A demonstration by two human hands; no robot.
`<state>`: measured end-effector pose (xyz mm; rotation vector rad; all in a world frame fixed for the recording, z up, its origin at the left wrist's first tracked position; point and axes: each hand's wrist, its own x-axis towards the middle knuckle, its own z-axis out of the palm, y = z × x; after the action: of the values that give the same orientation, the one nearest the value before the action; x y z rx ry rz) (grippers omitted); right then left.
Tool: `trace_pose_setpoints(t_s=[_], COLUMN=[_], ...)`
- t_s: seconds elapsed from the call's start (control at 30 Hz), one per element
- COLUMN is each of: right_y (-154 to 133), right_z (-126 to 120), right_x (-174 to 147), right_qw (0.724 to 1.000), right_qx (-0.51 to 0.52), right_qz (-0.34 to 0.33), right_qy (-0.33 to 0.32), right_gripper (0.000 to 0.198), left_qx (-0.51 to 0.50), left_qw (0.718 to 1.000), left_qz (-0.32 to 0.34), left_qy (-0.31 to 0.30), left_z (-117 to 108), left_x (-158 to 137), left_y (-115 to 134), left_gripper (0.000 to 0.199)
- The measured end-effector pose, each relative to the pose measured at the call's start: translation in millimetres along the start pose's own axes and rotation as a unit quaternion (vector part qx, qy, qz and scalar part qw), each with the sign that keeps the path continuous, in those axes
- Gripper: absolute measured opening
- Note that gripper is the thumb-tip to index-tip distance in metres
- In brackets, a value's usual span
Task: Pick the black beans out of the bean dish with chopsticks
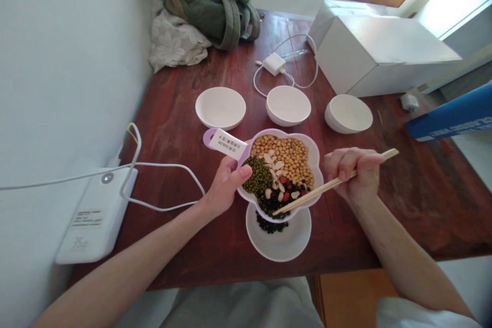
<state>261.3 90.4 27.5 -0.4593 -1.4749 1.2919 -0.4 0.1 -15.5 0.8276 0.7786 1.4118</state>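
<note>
My left hand (226, 184) grips the rim of a flower-shaped bowl (315, 156) with a lilac edge and a labelled handle (227, 143). In it lie yellow soybeans (286, 151), green mung beans (258, 175), pale and red peanuts (277, 169) and black beans (269, 202). My right hand (355, 171) is closed round wooden chopsticks (330, 183), whose tips touch the black beans near the bowl's front edge. Beneath that edge stands a white bowl (279, 248) with black beans (271, 224) in it, partly covered by the flower-shaped bowl.
Three white bowls (220, 107) (288, 105) (348, 113) stand in a row behind. Farther back are a white charger (274, 64) with cable, a white box (384, 51) and a green bag (207, 0). A power bank (98, 220) with a looping cable lies left; a blue box (453, 115) is right.
</note>
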Motion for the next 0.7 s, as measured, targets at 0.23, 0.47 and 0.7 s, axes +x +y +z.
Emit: trace_pose_setpoints(t_s=[0.23, 0.47, 0.7], right_y=[-7, -10, -17], right_z=[-1, -14, -11], right_x=[4, 4, 0], right_qw=[0.999, 0.997, 0.995], right_qx=[0.030, -0.014, -0.029], right_qz=[-0.022, -0.073, -0.077], right_qy=[0.010, 0.010, -0.055], right_gripper=[0.067, 0.063, 0.064], left_qx=[0.004, 0.004, 0.009], left_qw=[1.000, 1.000, 1.000], left_qz=[0.000, 0.002, -0.010], left_qy=[0.002, -0.008, -0.002], left_z=[0, 0, 1], left_x=[0, 0, -1], left_y=[0, 1, 3], left_gripper=[0.071, 0.067, 0.071])
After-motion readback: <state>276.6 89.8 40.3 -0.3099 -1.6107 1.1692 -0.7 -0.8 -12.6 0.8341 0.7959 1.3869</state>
